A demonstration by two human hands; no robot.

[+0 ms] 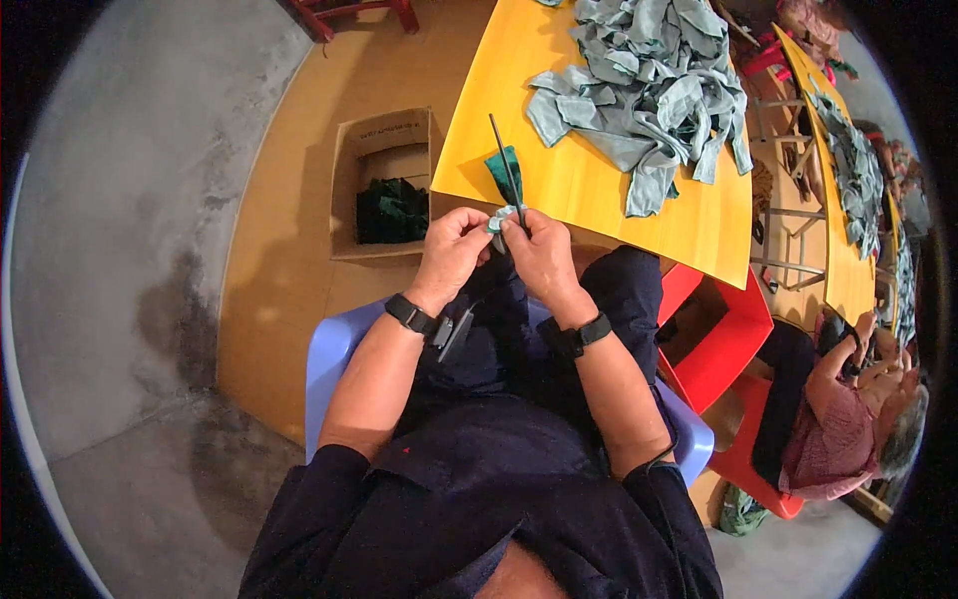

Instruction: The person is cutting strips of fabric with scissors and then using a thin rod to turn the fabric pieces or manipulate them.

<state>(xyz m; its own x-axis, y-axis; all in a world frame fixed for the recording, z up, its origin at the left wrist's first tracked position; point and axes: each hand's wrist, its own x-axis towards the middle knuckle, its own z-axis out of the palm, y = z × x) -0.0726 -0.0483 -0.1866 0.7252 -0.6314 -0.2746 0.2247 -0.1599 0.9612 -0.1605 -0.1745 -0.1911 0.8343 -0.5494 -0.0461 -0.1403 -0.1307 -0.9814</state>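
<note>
Green cloth piece (498,170): at the table's (467,168) near edge, thin dark rod (498,130) running along it. From left: open cardboard box (344,190), dark green cloth (392,212) inside. Your left hand (454,252) pinches the piece's pale lower end, thumb to fingers. Your right hand (542,255) grips the rod's low end, thumb by the cloth; can't tell if the rod passes through it. Further right: grey-green cloth heap (649,100) on the table, then seated co-worker (836,439) in a pink top.
</note>
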